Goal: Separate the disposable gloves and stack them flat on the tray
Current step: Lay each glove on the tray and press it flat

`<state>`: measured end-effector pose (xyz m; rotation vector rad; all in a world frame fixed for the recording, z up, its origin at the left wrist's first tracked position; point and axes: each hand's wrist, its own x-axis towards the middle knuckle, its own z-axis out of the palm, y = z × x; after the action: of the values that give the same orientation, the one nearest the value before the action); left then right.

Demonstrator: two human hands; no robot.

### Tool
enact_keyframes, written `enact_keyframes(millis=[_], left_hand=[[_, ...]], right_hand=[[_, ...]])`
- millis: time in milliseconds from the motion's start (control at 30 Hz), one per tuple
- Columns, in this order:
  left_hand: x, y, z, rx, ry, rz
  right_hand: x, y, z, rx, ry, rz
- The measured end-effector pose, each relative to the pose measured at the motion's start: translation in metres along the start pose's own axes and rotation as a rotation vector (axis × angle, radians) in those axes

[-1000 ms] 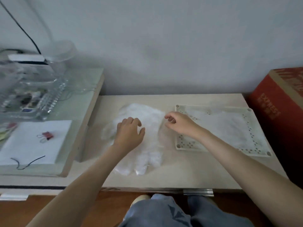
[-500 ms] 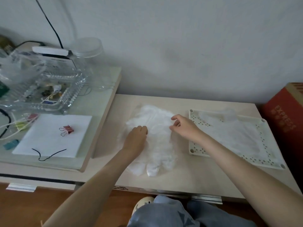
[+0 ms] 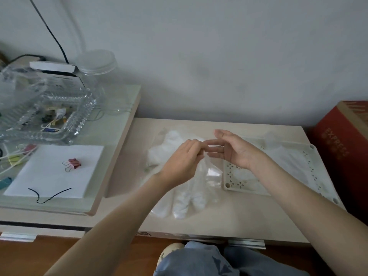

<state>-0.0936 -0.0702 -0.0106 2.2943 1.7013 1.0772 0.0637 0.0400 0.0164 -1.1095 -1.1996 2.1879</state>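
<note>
Two hands meet above the low table (image 3: pixel 256 222), raised off the heap of gloves (image 3: pixel 171 154) that lies on its middle. The left hand (image 3: pixel 180 163) has its fingers curled in towards the right fingertips and appears to pinch the edge of a clear glove (image 3: pixel 213 173). The film is thin and glare-struck, so the exact grip cannot be confirmed. That glove hangs below the meeting point, its lower part over the heap and just beside the tray's near left corner. The right hand (image 3: pixel 234 151) is held on edge, palm facing left, fingers straight and slightly spread, with nothing closed in it.

The tray (image 3: pixel 229 177), pale with perforated borders, sits on the right half of the table. Flat gloves (image 3: pixel 288 162) already lie on it, partly hidden behind the right forearm.

To the left, on a raised glass-topped shelf (image 3: pixel 117 120), a sheet of white paper (image 3: pixel 49 176) carries a pink binder clip (image 3: pixel 72 164) and a black thread (image 3: pixel 49 196). A glass dish (image 3: pixel 59 120) of small items stands behind it. A red box (image 3: pixel 342 148) stands at the right edge.
</note>
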Motion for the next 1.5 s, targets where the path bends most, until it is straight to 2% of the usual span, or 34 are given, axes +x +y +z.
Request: enact_keyframes(millis=[133, 233, 300, 367, 433, 533, 600, 733, 833, 900, 1000, 1100, 1233, 1333, 1433, 1500], left_hand=[[0.014, 0.019, 0.007, -0.031, 0.116, 0.097], [0.027, 0.03, 0.01, 0.045, 0.258, 0.277], [0.036, 0.034, 0.016, 0.097, 0.34, 0.358], [0.045, 0.037, 0.023, 0.105, 0.358, 0.393], [0.051, 0.04, 0.031, 0.109, 0.33, 0.436], [0.055, 0.046, 0.043, 0.09, 0.248, 0.503], [0.058, 0.052, 0.049, -0.001, 0.233, 0.386], [0.068, 0.058, 0.06, -0.419, 0.225, -0.225], [0.079, 0.055, 0.071, -0.65, 0.049, -0.61], [0.088, 0.052, 0.082, -0.768, -0.148, -0.745], [0.094, 0.05, 0.09, -0.797, -0.382, -0.625], [0.101, 0.05, 0.095, -0.88, -0.405, -0.605], [0.108, 0.039, 0.1, -0.873, -0.469, -0.675], [0.112, 0.032, 0.101, -0.902, -0.455, -0.705], [0.115, 0.029, 0.104, -0.982, -0.373, -0.756], [0.116, 0.029, 0.108, -0.941, -0.305, -0.781]], right_hand=[[-0.006, 0.0, -0.024, -0.138, 0.064, 0.034], [-0.013, -0.004, -0.037, -0.178, -0.066, 0.176], [-0.015, 0.0, -0.048, -0.075, -0.158, 0.211], [-0.019, 0.004, -0.055, 0.106, -0.165, 0.221], [-0.024, 0.006, -0.059, 0.275, -0.154, 0.149], [-0.036, 0.001, -0.069, 0.317, -0.123, -0.023], [-0.045, -0.001, -0.081, 0.353, -0.134, -0.091], [-0.059, -0.002, -0.103, 0.347, -0.065, -0.149], [-0.071, 0.006, -0.117, 0.352, -0.015, -0.201], [-0.078, 0.011, -0.128, 0.411, 0.005, -0.221], [-0.081, 0.015, -0.146, 0.398, 0.044, -0.226], [-0.08, 0.017, -0.164, 0.39, 0.052, -0.259], [-0.078, 0.022, -0.187, 0.295, 0.226, -0.313], [-0.077, 0.028, -0.198, 0.279, 0.35, -0.308], [-0.078, 0.032, -0.203, 0.314, 0.478, -0.29], [-0.078, 0.034, -0.203, 0.297, 0.579, -0.255]])
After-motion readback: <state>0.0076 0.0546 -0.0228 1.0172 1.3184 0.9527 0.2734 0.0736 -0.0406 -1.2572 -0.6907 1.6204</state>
